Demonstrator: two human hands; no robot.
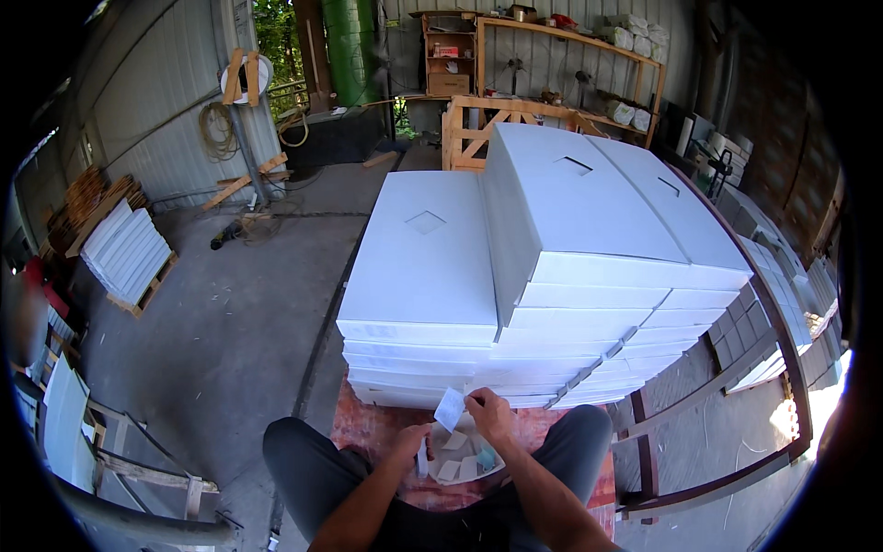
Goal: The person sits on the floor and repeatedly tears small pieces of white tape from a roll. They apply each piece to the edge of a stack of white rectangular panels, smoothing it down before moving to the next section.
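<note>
The right hand pinched a slip over the far edge of the tub. The left hand was at the tub's left side; whether its fingers gripped anything could not be told. Cards lay in the tub, and boxes stood stacked beyond it.

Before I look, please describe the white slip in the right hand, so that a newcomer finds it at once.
Start at the big stack of white boxes. In front of its near side, the right hand holds the white slip. Unlike the slips lying below, it is held up.
</note>
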